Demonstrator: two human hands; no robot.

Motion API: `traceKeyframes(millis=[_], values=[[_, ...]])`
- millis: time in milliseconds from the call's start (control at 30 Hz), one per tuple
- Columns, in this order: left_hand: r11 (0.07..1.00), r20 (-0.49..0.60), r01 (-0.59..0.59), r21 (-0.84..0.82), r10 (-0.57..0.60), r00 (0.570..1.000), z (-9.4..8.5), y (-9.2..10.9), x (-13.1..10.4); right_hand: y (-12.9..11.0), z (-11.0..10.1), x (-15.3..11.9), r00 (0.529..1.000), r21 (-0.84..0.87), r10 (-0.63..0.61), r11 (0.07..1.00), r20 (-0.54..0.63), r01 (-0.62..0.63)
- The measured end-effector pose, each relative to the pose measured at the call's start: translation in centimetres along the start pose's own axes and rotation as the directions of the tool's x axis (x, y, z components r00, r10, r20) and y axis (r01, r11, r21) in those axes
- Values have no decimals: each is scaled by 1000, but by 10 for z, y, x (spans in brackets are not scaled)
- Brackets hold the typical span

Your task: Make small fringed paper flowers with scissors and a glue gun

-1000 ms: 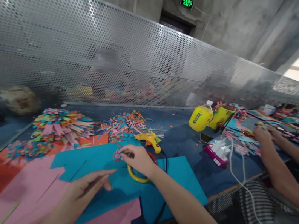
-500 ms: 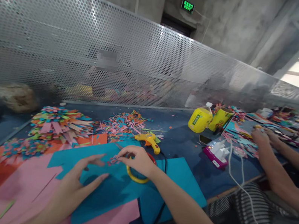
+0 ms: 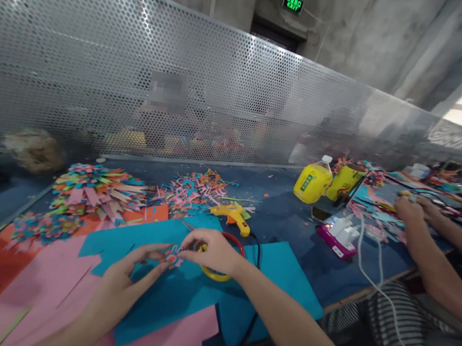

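Note:
A small pink and orange paper piece (image 3: 172, 258) is held between my two hands over the blue paper sheet (image 3: 187, 301). My left hand (image 3: 132, 272) pinches its left side between thumb and fingertips. On the other side, the fingers of my right hand (image 3: 211, 252) are closed on its upper right edge. Scissors with red and yellow handles (image 3: 216, 277) lie partly hidden beneath my right hand. Just behind them rests a yellow glue gun (image 3: 233, 214) on the table.
Behind are a heap of paper scraps (image 3: 196, 191) and fringed paper bundles (image 3: 95, 189). Pink paper (image 3: 43, 289) lies at left. To the right stand a yellow bottle (image 3: 313, 181) and a purple power strip (image 3: 337, 241) with a white cable. Another person's arm (image 3: 434, 254) rests farther right.
My left hand has closed from an open pose onto the paper piece, which only my right hand held before. The camera view has shifted slightly.

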State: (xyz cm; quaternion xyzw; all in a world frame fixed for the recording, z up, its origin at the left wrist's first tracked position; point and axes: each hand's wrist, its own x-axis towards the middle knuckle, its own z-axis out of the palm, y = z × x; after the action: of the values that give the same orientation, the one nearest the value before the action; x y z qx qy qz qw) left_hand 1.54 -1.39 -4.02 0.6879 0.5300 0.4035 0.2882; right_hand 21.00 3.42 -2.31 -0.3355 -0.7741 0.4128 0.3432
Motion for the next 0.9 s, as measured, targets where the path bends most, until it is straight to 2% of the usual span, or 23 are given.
traceKeyframes(millis=[267, 533, 700, 900], values=[[999, 29, 35, -29, -34, 999, -2, -5, 4, 5, 3, 0, 998, -20, -50, 999, 30, 50], [984, 68, 108, -139, -99, 993, 0, -9, 5, 8, 3, 0, 998, 27, -67, 997, 21, 67], [989, 76, 87, -116, -78, 994, 0, -14, 6, 9, 4, 0, 998, 65, -61, 996, 19, 60], [992, 62, 78, -96, -72, 995, -2, -9, 5, 5, 2, 0, 998, 60, -57, 997, -2, 57]])
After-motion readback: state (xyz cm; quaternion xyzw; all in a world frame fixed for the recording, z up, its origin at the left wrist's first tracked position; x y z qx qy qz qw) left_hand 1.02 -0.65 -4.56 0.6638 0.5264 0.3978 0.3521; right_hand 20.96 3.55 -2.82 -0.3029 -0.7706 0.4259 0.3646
